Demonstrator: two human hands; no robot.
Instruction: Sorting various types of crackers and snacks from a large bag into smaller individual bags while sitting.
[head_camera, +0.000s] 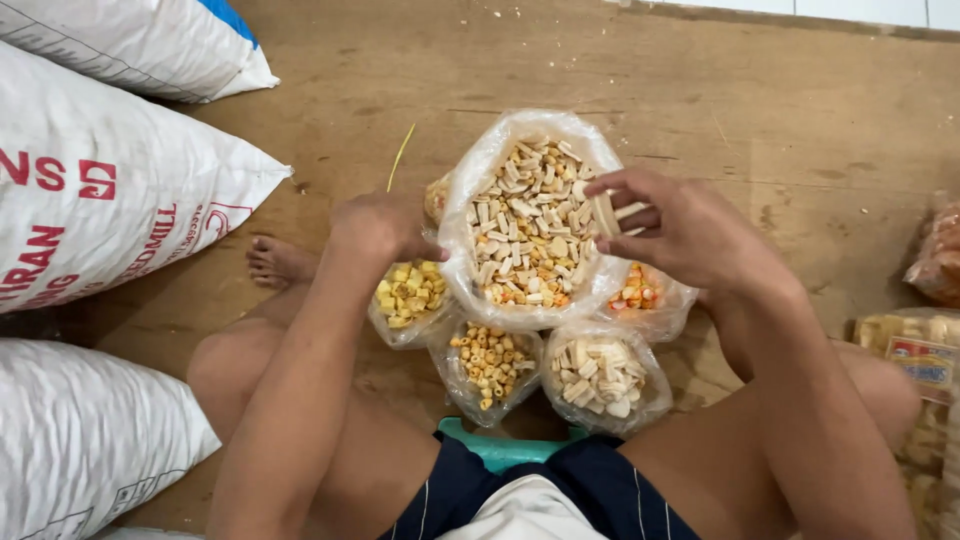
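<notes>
Big clear bag (478, 175) of pale stick crackers; right hand (680, 225) pinches few, left hand (380, 225) grips bag rim.

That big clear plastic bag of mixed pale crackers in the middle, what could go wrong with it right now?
1. The big clear plastic bag of mixed crackers sits heaped and open; if the left hand at its rim slips, pieces may spill onto the wooden floor.
2. The pale cracker sticks pinched in the right hand could snap or drop into the small orange-cracker bag below.
</notes>
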